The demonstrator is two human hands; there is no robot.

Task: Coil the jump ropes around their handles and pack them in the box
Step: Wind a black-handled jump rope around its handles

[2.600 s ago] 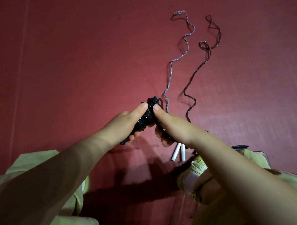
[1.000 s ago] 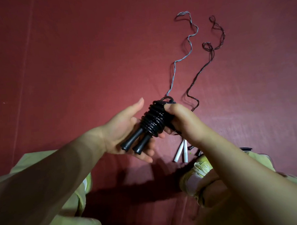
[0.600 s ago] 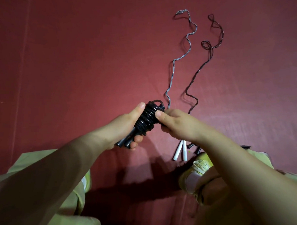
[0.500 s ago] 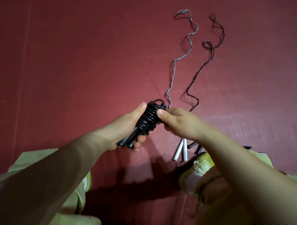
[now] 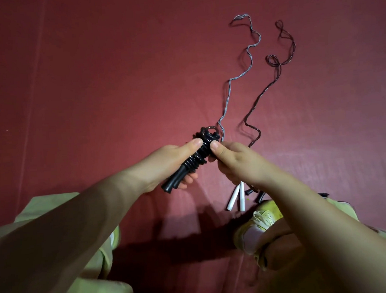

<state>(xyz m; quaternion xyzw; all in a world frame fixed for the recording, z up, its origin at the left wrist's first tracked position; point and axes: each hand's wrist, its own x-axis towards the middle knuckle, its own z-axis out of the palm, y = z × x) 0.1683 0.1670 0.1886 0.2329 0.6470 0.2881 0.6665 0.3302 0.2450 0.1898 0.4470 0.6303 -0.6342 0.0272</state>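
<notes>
A black jump rope (image 5: 193, 160) is coiled round its two black handles, and I hold it above the red floor. My left hand (image 5: 166, 165) grips the handles, its thumb pressed on the coils. My right hand (image 5: 234, 162) pinches the upper end of the coil from the right. A grey rope (image 5: 229, 85) lies uncoiled on the floor, running away from its white handles (image 5: 235, 198). Beside it lies a dark rope (image 5: 262, 94) with dark handles (image 5: 258, 195), partly hidden by my right wrist. No box is in view.
The red floor mat (image 5: 96, 84) stretches open to the left and far side. My yellow shoe (image 5: 257, 223) and my knees in pale green trousers (image 5: 71, 273) fill the lower edge.
The coiled black rope has tilted slightly and risen a little between my hands. My right thumb has shifted onto the coil's upper end. The ropes on the floor have not moved.
</notes>
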